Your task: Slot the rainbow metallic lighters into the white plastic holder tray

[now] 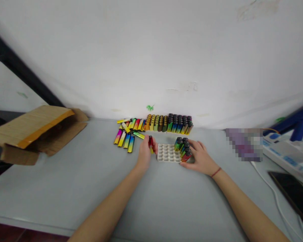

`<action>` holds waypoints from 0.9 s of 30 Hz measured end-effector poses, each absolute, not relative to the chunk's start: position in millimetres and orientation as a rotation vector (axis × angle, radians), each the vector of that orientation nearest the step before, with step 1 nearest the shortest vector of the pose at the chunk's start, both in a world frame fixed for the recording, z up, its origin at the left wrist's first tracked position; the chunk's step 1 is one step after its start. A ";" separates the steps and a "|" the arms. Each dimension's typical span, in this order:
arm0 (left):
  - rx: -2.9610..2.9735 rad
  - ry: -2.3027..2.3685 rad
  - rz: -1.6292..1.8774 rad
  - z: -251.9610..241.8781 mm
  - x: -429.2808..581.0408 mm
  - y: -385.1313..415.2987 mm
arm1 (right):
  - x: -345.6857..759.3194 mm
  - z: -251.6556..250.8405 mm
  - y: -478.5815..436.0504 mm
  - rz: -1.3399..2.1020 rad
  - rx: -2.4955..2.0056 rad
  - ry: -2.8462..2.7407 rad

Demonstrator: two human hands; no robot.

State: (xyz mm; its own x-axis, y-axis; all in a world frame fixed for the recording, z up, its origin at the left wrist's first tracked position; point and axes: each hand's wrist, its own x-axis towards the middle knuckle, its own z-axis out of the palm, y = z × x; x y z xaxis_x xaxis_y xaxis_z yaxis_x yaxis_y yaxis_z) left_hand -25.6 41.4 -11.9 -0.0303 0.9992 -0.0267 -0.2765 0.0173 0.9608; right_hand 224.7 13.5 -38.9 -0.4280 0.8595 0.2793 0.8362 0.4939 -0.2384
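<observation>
My left hand [145,152] is closed around a shiny red-and-yellow stick [150,144] with a dark top, held upright at the left edge of a white tray [166,155]. Rows of round hollows show in that tray. Several gradient-coloured sticks with black tops [183,147] stand at its right end. My right hand [201,158] curves around that end, thumb at the front corner and fingers behind the standing sticks. To the left of the tray, loose shiny sticks [125,139] in yellow, blue, pink and green lie in a pile.
By the wall stands a block of upright sticks, orange to brown [156,123] on the left and black-topped [179,123] on the right. An open cardboard box [37,129] lies at left. A phone [290,191], white cable [270,186] and clear plastic case [288,154] are at right.
</observation>
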 end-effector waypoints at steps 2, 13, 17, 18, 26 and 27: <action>0.932 1.015 1.314 -9.9 -25.0 40.4 | 224.7 -38.7 13.5 0.095 -1.412 -2.382; 0.917 1.076 1.246 -8.7 -24.4 37.7 | 225.0 -40.7 13.7 0.064 -1.413 -2.384; 0.841 1.114 1.225 -5.0 -23.9 35.7 | 225.5 -41.3 14.0 0.061 -1.401 -2.381; 0.822 1.118 1.221 -3.7 -23.7 35.6 | 225.6 -41.4 14.1 0.062 -1.399 -2.380; 0.821 1.200 1.213 -4.9 -21.7 37.1 | 225.1 -39.5 13.5 0.067 -1.408 -2.389; 0.838 1.193 1.209 -6.9 -21.9 37.6 | 225.1 -39.4 13.5 0.069 -1.405 -2.391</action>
